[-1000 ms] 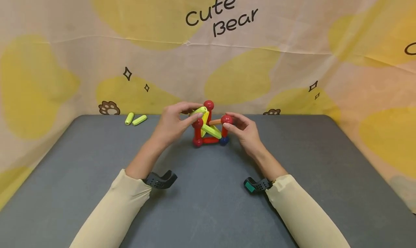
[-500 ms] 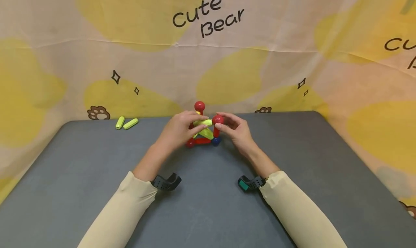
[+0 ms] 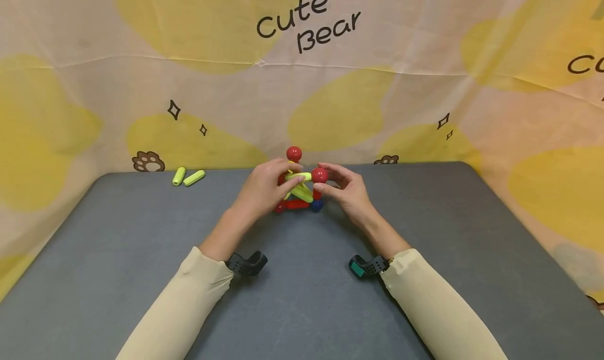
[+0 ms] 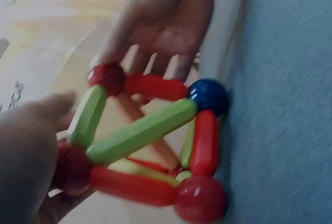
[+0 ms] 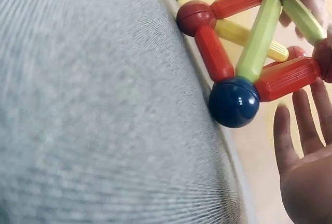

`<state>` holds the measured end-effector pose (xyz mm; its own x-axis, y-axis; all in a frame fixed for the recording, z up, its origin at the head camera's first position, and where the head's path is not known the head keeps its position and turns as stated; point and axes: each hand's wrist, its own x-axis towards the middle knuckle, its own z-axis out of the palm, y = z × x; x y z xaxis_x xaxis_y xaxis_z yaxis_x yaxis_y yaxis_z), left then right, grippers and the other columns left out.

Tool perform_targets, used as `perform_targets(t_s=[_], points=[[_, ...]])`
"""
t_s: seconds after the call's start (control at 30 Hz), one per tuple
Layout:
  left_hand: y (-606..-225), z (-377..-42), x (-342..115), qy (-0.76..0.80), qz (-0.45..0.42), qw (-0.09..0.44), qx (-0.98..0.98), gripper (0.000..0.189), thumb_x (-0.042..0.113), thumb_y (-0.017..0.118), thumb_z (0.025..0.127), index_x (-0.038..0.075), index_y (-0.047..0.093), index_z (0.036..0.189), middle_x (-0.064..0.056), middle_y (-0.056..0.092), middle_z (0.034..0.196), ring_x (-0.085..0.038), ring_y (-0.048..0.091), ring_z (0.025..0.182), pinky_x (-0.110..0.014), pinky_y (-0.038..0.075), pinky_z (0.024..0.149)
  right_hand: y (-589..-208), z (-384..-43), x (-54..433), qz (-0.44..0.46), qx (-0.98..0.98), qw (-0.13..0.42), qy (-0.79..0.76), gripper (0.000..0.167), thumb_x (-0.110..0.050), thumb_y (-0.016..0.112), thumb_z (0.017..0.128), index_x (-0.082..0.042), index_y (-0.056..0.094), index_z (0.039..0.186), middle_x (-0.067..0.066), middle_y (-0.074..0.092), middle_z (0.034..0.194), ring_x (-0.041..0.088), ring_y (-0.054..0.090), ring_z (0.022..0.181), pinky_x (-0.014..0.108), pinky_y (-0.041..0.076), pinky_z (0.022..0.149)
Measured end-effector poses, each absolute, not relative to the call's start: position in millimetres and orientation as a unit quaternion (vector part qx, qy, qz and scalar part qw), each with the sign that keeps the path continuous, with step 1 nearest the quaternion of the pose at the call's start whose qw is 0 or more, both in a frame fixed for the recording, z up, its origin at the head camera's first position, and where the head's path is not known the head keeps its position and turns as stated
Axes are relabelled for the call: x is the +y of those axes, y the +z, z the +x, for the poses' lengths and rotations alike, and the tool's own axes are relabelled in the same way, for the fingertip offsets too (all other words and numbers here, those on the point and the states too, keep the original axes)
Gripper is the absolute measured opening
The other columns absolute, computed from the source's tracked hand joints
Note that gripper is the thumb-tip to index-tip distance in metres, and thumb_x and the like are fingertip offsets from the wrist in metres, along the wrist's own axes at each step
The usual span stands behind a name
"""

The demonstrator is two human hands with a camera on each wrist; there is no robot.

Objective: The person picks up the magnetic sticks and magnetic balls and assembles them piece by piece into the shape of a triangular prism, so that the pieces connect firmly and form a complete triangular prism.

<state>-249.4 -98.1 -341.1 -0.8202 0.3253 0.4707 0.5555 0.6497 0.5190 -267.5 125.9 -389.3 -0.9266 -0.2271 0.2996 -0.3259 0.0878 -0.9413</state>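
Observation:
A frame of magnetic rods and balls stands on the grey table (image 3: 302, 276), with red balls, a blue ball (image 5: 234, 102), and red, yellow, orange and light green rods. My left hand (image 3: 264, 188) pinches a short light green rod (image 4: 89, 114) at the frame's top, hiding the ball at its left end. That rod lies level between two upper balls, its right end at a red ball (image 3: 319, 175). My right hand (image 3: 350, 193) grips this red ball between thumb and fingers. Below, a diagonal light green rod (image 4: 142, 130) runs down to the blue ball.
Two loose light green rods, one upright-leaning (image 3: 179, 176) and one slanted (image 3: 194, 178), lie at the table's back left. Behind the table's far edge hangs a patterned cloth (image 3: 340, 108). Another red ball (image 3: 294, 153) tops the frame's rear post.
My left hand has moved right and brought the light green rod from above the left ball to level between the two upper balls. My right hand keeps holding the red ball.

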Motion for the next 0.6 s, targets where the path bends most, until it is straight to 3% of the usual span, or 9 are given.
perform_targets(t_s=[0.1,0.17,0.3,0.37,0.47,0.6], points=[[-341.5,-253.2,-107.7,-0.390,-0.188,0.136,-0.891,0.034,0.036,0.060,0.101,0.011,0.073,0.120,-0.008,0.073,0.111,-0.024,0.064,0.095,-0.040,0.055,0.086,-392.1,-268.6,126.0,0.163,-0.762,0.029,0.626,0.054,-0.013,0.079,0.087,-0.014,0.061,0.138,0.008,0.068,0.120,0.015,0.064,0.107,0.034,0.057,0.094],[-344.5,-257.0,-114.2,-0.426,-0.150,0.104,-0.886,0.039,0.039,0.052,0.105,0.009,0.074,0.118,-0.012,0.073,0.104,-0.025,0.063,0.091,-0.039,0.054,0.083,-393.9,-268.8,126.0,0.130,-0.780,0.027,0.611,0.049,-0.016,0.080,0.087,-0.013,0.064,0.133,0.004,0.067,0.111,0.012,0.063,0.094,0.026,0.057,0.077],[-347.0,-261.4,-121.0,-0.489,-0.124,0.016,-0.863,0.044,0.042,0.047,0.106,0.007,0.073,0.116,-0.016,0.073,0.097,-0.034,0.068,0.077,-0.038,0.052,0.077,-395.2,-268.6,124.5,0.063,-0.782,0.027,0.620,0.037,-0.019,0.077,0.090,-0.005,0.065,0.122,0.005,0.067,0.092,0.009,0.062,0.073,0.024,0.056,0.065],[-345.4,-260.2,-120.1,-0.509,-0.133,-0.022,-0.850,0.040,0.039,0.050,0.106,0.006,0.072,0.114,-0.018,0.074,0.097,-0.040,0.071,0.075,-0.040,0.055,0.080,-395.5,-269.1,123.5,0.048,-0.770,0.018,0.636,0.038,-0.019,0.073,0.093,-0.002,0.062,0.126,0.011,0.071,0.095,0.010,0.068,0.074,0.027,0.061,0.070],[-341.7,-254.7,-111.9,-0.513,-0.148,-0.055,-0.844,0.037,0.036,0.055,0.104,0.005,0.071,0.117,-0.019,0.076,0.103,-0.041,0.074,0.079,-0.042,0.056,0.084,-395.8,-270.4,123.2,0.064,-0.751,-0.011,0.657,0.047,-0.020,0.064,0.100,-0.003,0.052,0.142,0.022,0.071,0.116,0.020,0.073,0.099,0.036,0.061,0.089],[-340.2,-248.3,-94.9,-0.508,-0.169,-0.064,-0.842,0.037,0.033,0.059,0.103,0.004,0.071,0.122,-0.019,0.076,0.108,-0.034,0.077,0.082,-0.040,0.058,0.084,-396.3,-271.5,125.8,0.108,-0.724,-0.054,0.679,0.055,-0.028,0.047,0.108,-0.007,0.034,0.156,0.026,0.057,0.142,0.034,0.058,0.132,0.048,0.048,0.110]])
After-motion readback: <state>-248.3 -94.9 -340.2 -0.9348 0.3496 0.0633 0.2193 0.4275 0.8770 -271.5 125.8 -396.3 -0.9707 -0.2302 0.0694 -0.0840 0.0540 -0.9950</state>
